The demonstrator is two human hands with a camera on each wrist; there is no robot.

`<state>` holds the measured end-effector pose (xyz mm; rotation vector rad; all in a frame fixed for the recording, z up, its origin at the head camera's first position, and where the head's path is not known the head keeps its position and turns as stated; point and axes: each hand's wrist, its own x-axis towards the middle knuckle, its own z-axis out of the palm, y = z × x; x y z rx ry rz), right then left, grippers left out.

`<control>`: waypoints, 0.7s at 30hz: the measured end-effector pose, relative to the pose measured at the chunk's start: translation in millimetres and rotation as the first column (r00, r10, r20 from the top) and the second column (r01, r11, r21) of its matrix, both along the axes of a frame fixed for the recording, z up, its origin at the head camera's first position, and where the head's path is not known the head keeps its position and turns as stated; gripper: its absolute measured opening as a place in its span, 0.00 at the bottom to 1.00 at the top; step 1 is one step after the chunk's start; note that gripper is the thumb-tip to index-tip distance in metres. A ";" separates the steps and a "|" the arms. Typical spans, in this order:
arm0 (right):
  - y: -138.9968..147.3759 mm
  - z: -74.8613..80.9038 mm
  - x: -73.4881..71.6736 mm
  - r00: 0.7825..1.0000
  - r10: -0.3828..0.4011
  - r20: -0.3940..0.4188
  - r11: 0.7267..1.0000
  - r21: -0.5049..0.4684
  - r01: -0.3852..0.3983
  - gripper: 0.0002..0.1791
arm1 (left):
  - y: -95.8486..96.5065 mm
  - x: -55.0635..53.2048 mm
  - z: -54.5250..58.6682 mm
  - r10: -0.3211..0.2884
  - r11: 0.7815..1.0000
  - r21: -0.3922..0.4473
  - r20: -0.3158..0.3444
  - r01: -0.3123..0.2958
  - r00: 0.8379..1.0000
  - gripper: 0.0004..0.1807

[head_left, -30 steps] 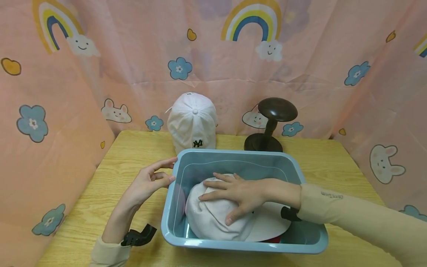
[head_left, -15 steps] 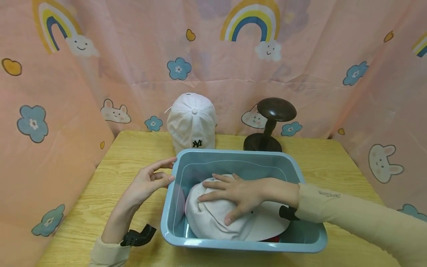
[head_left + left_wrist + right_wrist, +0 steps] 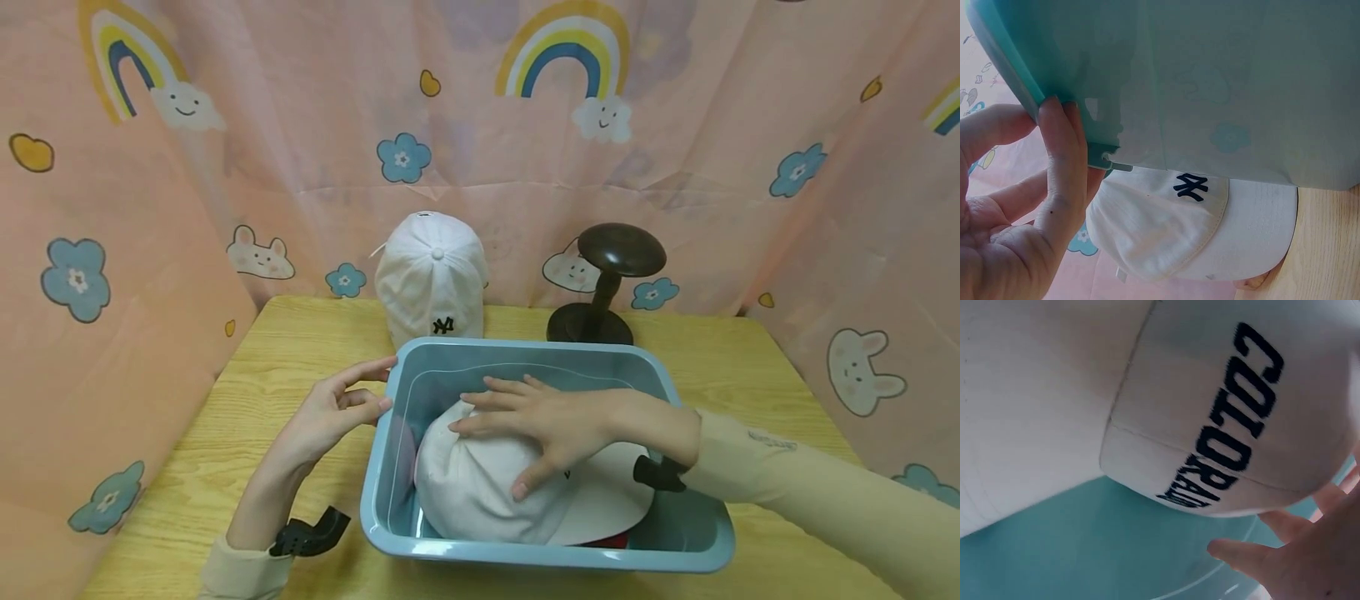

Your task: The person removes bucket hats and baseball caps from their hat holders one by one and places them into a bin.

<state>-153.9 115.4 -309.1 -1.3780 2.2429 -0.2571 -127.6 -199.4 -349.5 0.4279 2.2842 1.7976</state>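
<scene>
A pale blue plastic tub (image 3: 705,546) stands at the front of the table. Fingertips and thumb of my left hand (image 3: 330,408) hold its left rim near the far corner, from outside. A white baseball cap (image 3: 480,492), with dark "COLORA…" lettering in the right wrist view, lies in the tub with its brim to the right. Over its crown, my right hand (image 3: 555,425) is spread palm down, holding nothing. The right wrist view shows its fingertips (image 3: 1241,553) beside the crown. Beneath the brim peeks something red (image 3: 611,542), mostly hidden.
Behind the tub stands another white cap (image 3: 431,275) with a black NY logo. To its right is a dark hat stand (image 3: 618,250) with a round top. The wooden table (image 3: 277,350) is backed by a pink patterned curtain (image 3: 337,100).
My right hand has lifted slightly off the cap's crown and shifted a little right. The left hand and the tub stay in place.
</scene>
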 end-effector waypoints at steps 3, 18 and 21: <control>1.4 3.3 -1.1 1.000 -0.005 0.004 1.000 -0.013 0.005 0.46 | 0.1 0.0 0.1 0.001 1.000 -0.002 0.002 -0.001 1.000 0.30; 5.3 21.2 -5.4 0.998 -0.040 -0.049 0.999 -0.034 0.038 0.42 | 0.3 0.2 0.5 0.006 1.000 -0.011 0.004 -0.006 1.000 0.30; 5.7 24.0 -6.3 0.997 -0.041 -0.062 0.998 -0.059 0.038 0.41 | 0.1 0.0 0.2 0.006 1.000 -0.009 0.001 -0.006 1.000 0.30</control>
